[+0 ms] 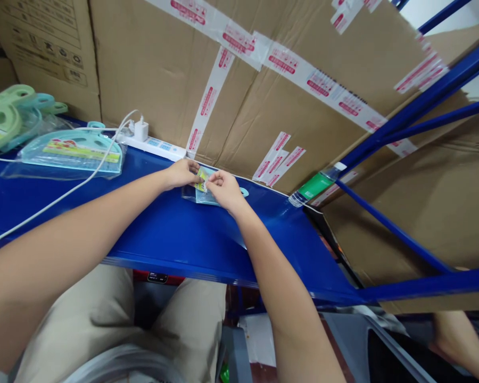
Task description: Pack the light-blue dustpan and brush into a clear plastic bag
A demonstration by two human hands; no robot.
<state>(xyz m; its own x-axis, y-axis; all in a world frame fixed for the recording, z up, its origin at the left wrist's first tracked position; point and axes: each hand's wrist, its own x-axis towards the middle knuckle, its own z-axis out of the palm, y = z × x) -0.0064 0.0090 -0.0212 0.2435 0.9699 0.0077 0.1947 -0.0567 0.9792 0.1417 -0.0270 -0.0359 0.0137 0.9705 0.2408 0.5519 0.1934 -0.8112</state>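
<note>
My left hand (182, 174) and my right hand (224, 190) meet over the far side of the blue shelf top (191, 239). Between them is a small yellow-green printed label (201, 182), pinched from the left by my left fingers. My right thumb and fingers are closed at its right edge. Beneath the hands lies a light blue plastic item (207, 199) in a clear bag, with a rounded end showing beyond my right wrist. My hands hide most of it, so its kind cannot be made out.
Bagged light blue dustpan-like items (74, 149) and green ones (2, 114) lie at the left. A white power strip (159, 147) and cable run along the back. Taped cardboard (155, 80) forms the rear wall. A green-labelled bottle (317, 184) leans at right. Another person's limb (461, 340) shows lower right.
</note>
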